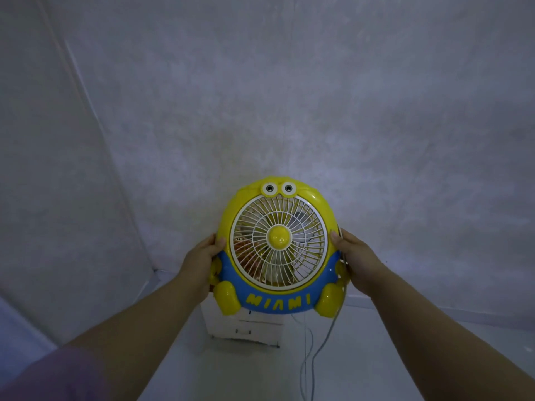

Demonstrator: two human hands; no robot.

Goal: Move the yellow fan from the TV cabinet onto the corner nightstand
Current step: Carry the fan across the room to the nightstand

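Yellow fan (278,247), cartoon-faced with a blue base lettered MIAMI, is upright in the air between my two hands, facing me. My left hand (199,261) clasps its left edge and my right hand (354,261) clasps its right edge, thumbs on the front rim. Its cord (324,340) hangs below my right hand. A small white nightstand (246,328) stands below the hands, against the grey wall (289,96).

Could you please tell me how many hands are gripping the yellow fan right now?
2: the left hand grips the yellow fan's left edge, the right hand its right edge, by the cord.
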